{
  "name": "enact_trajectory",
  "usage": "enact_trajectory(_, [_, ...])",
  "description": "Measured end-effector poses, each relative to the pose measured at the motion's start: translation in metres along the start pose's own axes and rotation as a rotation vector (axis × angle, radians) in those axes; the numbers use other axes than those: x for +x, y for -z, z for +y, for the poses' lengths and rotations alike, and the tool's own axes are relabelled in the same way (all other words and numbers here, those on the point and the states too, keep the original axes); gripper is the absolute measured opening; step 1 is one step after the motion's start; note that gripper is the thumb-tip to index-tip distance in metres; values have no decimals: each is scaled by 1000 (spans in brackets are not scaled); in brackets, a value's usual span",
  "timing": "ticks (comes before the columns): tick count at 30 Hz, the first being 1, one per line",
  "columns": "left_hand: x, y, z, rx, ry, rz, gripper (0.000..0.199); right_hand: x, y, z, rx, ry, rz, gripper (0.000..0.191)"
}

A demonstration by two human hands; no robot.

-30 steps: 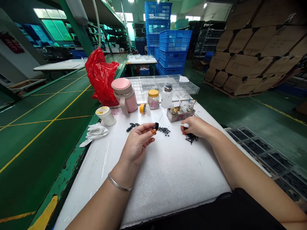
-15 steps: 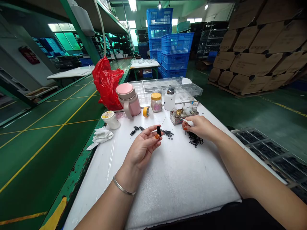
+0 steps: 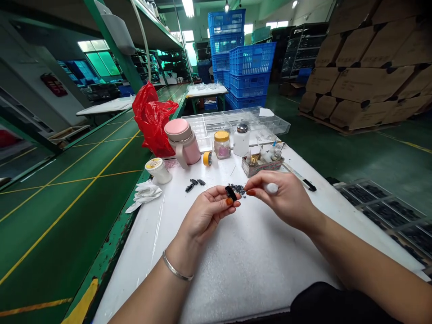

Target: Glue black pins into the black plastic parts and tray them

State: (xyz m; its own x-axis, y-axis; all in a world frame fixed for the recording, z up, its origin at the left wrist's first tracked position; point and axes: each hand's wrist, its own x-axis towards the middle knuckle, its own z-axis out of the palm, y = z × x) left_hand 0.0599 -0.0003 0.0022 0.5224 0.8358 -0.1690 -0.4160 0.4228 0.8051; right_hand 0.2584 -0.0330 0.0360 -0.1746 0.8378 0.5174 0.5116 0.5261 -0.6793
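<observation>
My left hand (image 3: 211,209) pinches a small black plastic part (image 3: 231,193) between thumb and fingers, above the table. Close by on its right, my right hand (image 3: 283,195) is closed round a slim white applicator (image 3: 271,188), whose rounded end shows between the fingers. Its tip is too small to make out, near the black part. Just behind the hands lies a pile of small dark rings (image 3: 239,189). A few more black parts (image 3: 194,183) rest farther left on the white tabletop (image 3: 243,261).
A shallow box of small bottles (image 3: 261,167) stands behind my right hand, beside a long strip with a black end (image 3: 308,184). Farther back are a pink mug (image 3: 189,148), yellow tape (image 3: 207,158), jars and clear trays. White gloves (image 3: 145,194) lie left.
My right hand has come left and toward me with the white applicator, close to the black part. My left hand has turned that part slightly. The pile of thin black pieces is now hidden.
</observation>
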Motion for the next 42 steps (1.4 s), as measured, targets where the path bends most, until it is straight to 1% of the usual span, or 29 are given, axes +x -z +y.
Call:
enact_trajectory(3, [2, 1, -1, -7, 2, -26, 21, -4, -2, 0, -65, 140, -33, 14])
enact_trajectory(5, [3, 2, -2, -10, 0, -41, 21, -5, -3, 1, -118, 207, -50, 16])
enact_trajectory(11, [3, 4, -4, 7, -4, -57, 20, -5, -8, 5, -182, 278, -31, 9])
enact_trajectory(14, [3, 3, -5, 28, -13, -49, 22, -6, -11, 5, -214, 305, -45, 10])
enact_trajectory(23, [4, 0, -9, 102, -75, 18, 24, -7, -12, 4, -417, 353, -102, 17])
enact_trajectory(28, [3, 0, -8, 92, -42, 39, 25, -7, -11, 5, -378, 333, -98, 16])
enact_trajectory(31, [4, 0, -7, 99, -48, 38, 25, -6, -12, 5, -365, 330, -93, 17])
enact_trajectory(37, [4, -2, -8, 219, -156, 62, 22, -7, -13, 7, -390, 346, -84, 16])
enact_trajectory(42, [4, -2, -9, 300, -220, 70, 17, -8, -13, 8, -389, 349, -94, 16])
